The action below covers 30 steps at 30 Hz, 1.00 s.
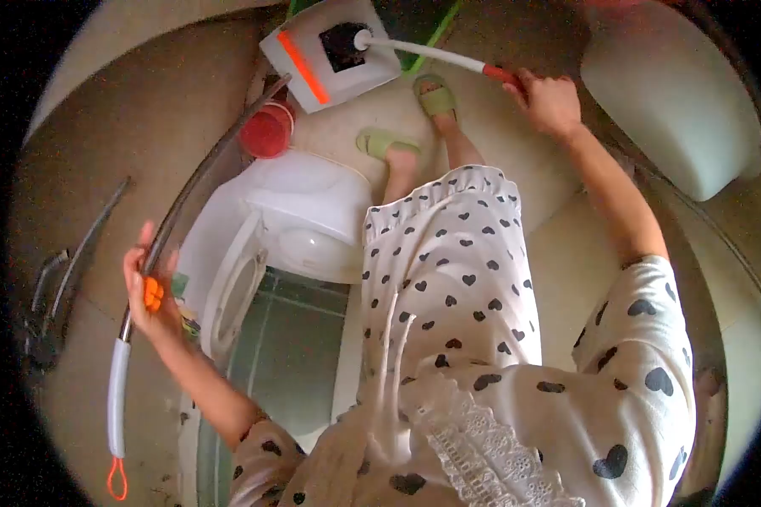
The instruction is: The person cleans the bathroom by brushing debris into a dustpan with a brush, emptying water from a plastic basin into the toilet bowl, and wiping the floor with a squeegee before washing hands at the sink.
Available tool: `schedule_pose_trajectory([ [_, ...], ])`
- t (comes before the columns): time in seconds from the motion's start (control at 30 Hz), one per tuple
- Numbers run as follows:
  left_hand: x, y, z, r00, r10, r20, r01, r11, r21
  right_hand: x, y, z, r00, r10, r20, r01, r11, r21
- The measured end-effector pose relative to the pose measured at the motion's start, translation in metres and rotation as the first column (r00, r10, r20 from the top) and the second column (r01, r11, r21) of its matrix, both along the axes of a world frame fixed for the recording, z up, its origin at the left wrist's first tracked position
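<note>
My left hand (152,279) is closed around a long metal pole (180,198), near an orange clip (152,294). The pole has a pale sleeve and an orange hanging loop at its lower end. Its far end meets a white, flat dustpan-like head (340,83) with an orange strip. My right hand (550,103) grips a white stick (435,53) by its red handle. The stick's round white end lies against a dark square patch (338,52) on the white head; I cannot tell whether that patch is bristles or an opening.
A white toilet (313,190) with its seat raised stands to my left. Past it is a red container (265,135). A pale basin (676,101) is on the right, and something green (427,34) lies at the top. My feet wear green slippers (435,95). Metal tubing (84,237) runs along the left wall.
</note>
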State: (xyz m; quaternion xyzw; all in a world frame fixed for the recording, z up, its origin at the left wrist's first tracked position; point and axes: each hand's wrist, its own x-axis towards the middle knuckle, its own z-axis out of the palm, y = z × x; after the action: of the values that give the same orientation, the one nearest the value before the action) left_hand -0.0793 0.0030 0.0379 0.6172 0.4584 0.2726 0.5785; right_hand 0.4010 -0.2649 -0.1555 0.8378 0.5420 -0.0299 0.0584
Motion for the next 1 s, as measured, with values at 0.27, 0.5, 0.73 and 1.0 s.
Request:
schedule_pose_trajectory([
  [0.27, -0.139, -0.013, -0.044, 0.830, 0.461, 0.314, -0.252, 0.812, -0.526, -0.029, 0.049, 0.018, 0.993, 0.104, -0.047, -0.099, 0.990, 0.103],
  [0.5, -0.165, -0.036, -0.087, 0.676, 0.668, 0.312, -0.439, 0.704, -0.558, -0.033, 0.071, 0.025, 0.985, 0.160, -0.070, -0.158, 0.987, 0.032],
  [0.73, -0.191, -0.036, -0.095, 0.626, 0.698, 0.347, -0.352, 0.650, -0.674, -0.042, 0.073, 0.039, 0.987, 0.154, -0.039, -0.152, 0.988, 0.033],
  [1.0, -0.204, -0.008, -0.103, 0.657, 0.694, 0.295, -0.361, 0.633, -0.685, -0.052, 0.090, 0.056, 0.991, 0.127, -0.046, -0.123, 0.989, 0.081],
])
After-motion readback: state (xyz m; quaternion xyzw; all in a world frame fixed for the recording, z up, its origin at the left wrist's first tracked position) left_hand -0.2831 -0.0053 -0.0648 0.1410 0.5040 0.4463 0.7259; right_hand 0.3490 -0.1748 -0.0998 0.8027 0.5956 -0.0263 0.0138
